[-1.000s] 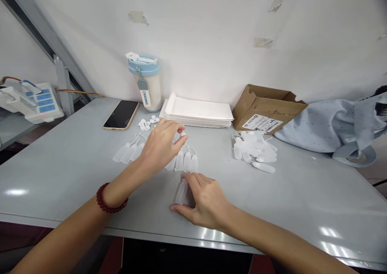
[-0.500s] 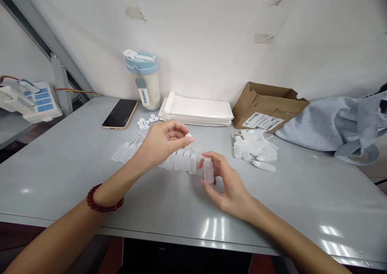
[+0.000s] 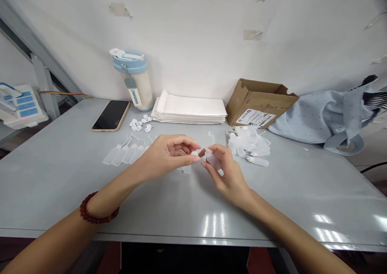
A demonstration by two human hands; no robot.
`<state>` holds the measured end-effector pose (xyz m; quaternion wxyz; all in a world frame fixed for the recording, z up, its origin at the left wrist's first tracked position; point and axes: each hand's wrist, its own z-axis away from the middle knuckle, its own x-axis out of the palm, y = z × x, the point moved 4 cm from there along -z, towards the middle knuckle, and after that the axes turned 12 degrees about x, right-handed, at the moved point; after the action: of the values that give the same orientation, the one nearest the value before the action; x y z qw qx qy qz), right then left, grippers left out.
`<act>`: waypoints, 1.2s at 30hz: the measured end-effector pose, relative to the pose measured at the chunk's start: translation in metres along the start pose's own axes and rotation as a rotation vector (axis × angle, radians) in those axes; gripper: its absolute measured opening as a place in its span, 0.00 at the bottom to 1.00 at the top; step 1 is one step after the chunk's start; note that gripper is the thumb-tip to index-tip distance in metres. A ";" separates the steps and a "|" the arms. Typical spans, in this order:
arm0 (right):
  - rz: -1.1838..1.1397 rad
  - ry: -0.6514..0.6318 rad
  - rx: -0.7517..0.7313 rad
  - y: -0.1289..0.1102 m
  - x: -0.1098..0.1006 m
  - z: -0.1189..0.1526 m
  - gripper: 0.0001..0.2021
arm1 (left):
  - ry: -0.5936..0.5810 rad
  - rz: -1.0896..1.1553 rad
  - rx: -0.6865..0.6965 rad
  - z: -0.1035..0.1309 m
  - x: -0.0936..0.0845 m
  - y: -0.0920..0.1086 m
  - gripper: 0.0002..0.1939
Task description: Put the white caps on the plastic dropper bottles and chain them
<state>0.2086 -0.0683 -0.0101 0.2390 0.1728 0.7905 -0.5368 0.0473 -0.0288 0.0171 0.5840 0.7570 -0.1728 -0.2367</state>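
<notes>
Left hand (image 3: 165, 157) clamps cap (image 3: 195, 153), right hand (image 3: 232, 177) grips tilted bottle (image 3: 214, 161), mid-frame. I seem to be lining them up; next calls for cap square over neck (image 3: 208, 152).

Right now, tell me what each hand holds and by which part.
Left hand: a small white cap, pinched by its sides. Right hand: a small translucent bottle, held around its body.

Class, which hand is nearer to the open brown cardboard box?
Right. The right hand is in front of the box and to its left; the left hand is farther left.
</notes>
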 end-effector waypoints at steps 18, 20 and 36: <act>0.047 -0.005 -0.047 -0.004 -0.003 -0.002 0.14 | -0.027 -0.221 0.194 0.000 0.011 0.000 0.07; 0.027 -0.009 -0.032 -0.004 -0.003 -0.001 0.14 | -0.026 -0.224 0.223 0.001 0.011 0.001 0.06; -0.065 0.041 0.139 -0.003 -0.004 -0.002 0.11 | -0.074 -0.237 0.268 0.001 0.019 0.005 0.07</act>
<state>0.2102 -0.0680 -0.0048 0.1927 0.1741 0.7612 -0.5943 0.0623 -0.0413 0.0185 0.4394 0.8337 -0.1338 -0.3065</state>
